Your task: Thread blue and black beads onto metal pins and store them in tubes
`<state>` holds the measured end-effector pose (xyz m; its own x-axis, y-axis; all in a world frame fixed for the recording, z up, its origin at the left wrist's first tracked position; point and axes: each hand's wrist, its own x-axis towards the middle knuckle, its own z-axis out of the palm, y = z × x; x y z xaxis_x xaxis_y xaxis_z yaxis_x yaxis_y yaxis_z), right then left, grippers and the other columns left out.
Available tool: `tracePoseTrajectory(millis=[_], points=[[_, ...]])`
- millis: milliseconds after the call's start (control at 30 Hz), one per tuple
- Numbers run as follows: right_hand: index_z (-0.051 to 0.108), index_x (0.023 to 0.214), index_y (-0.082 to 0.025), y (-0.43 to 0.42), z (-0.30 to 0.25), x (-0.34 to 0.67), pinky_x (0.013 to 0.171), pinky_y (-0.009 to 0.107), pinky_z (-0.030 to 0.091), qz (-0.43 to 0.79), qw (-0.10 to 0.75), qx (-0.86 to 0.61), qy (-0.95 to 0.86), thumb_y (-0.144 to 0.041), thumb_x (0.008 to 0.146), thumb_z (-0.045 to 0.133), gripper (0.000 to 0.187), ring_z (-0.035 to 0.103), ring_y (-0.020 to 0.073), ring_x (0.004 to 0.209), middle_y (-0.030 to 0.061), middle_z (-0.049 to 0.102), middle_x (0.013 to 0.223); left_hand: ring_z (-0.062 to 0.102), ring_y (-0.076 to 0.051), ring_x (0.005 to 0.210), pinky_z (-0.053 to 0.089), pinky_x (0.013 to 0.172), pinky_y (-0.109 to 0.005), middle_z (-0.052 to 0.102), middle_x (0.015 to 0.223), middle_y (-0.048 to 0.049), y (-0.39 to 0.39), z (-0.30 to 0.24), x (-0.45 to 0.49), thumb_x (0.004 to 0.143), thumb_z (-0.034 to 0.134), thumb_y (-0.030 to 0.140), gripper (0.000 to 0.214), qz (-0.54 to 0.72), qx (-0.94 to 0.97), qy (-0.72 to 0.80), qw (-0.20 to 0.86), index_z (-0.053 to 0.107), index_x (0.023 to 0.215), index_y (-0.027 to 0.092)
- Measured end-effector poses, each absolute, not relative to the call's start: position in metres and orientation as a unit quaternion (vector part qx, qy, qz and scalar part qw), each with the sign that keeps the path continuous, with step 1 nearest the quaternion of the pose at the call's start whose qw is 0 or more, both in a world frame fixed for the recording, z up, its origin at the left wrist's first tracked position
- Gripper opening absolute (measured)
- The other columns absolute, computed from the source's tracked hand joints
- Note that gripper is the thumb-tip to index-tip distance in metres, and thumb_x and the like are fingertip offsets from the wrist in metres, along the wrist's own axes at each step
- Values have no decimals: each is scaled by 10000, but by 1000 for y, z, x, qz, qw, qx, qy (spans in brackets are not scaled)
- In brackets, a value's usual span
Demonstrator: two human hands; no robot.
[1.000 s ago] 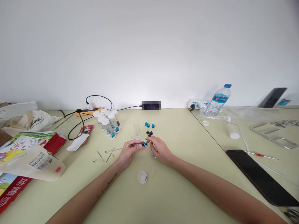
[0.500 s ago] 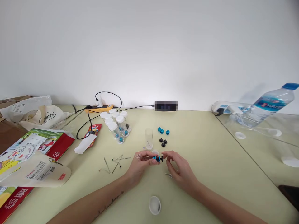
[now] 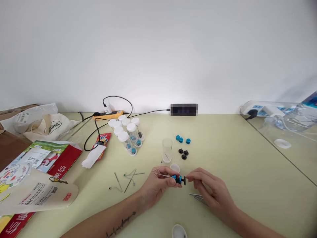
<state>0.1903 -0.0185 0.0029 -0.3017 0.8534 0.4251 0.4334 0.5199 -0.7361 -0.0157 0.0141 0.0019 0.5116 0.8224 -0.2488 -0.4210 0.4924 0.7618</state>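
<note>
My left hand (image 3: 158,185) pinches a thin metal pin (image 3: 162,175) threaded with blue and black beads (image 3: 178,179). Its fingers are closed on the pin just left of the beads. My right hand (image 3: 211,190) comes in from the right, thumb and forefinger pinched at the black bead on the pin's end. More pins (image 3: 196,196) lie on the table under my right hand. Loose blue beads (image 3: 182,139) and black beads (image 3: 183,153) sit behind the hands. An open clear vial (image 3: 167,149) stands beside them, with a white cap (image 3: 174,167) close to my left hand.
A cluster of capped vials (image 3: 128,134) stands at the back left. Bent pins (image 3: 126,177) lie left of my left hand. Bags and printed boxes (image 3: 37,165) crowd the left edge. Another white cap (image 3: 178,231) sits at the front; a power strip (image 3: 262,109) lies at the right.
The view has swung left and down, so everything slid right and lower in frame. My right hand's fingers have closed onto the bead end of the pin. The bottle has nearly left view.
</note>
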Motion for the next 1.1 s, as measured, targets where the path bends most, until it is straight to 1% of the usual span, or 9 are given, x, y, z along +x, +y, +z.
tracePoseTrajectory(millis=[133,300,467,733,900,1100], points=[[562,1030,-264,-22,2,191,530,259,444,228,440,-397,-773,-80,911,368,293,563,142,634,42,595,821,670,-179,716,523,758,-325,708,786,-67,12,3,-15,613,801,131,186,378,340,291,811,720,780,132],[532,1161,-272,-23,1,192,563,273,465,205,421,-371,-802,-38,889,379,390,578,160,707,63,605,877,673,-184,767,509,806,-342,719,831,-79,10,3,-16,641,782,122,178,382,351,297,802,714,804,139],[528,1180,-267,-24,2,192,558,278,470,202,417,-368,-806,-30,881,387,407,576,163,705,78,612,919,670,-200,802,504,812,-356,722,851,-93,10,0,-16,649,777,127,181,376,360,291,803,707,815,137],[552,1160,-238,-22,3,192,594,274,479,209,419,-359,-807,-59,891,384,364,576,160,708,62,615,841,665,-164,728,520,754,-303,711,798,-56,9,3,-16,637,788,125,164,373,355,306,801,719,787,131],[543,1178,-210,-22,2,191,640,272,467,222,422,-353,-805,-26,881,386,383,557,150,763,67,601,900,657,-126,704,515,754,-263,706,785,-40,9,5,-18,679,767,140,154,374,350,304,803,721,826,132],[537,1228,-231,-21,0,192,608,272,438,230,428,-346,-803,1,869,391,453,526,149,756,72,580,937,659,-123,719,512,762,-254,704,786,-32,9,2,-18,686,763,137,154,384,351,307,797,721,834,140]])
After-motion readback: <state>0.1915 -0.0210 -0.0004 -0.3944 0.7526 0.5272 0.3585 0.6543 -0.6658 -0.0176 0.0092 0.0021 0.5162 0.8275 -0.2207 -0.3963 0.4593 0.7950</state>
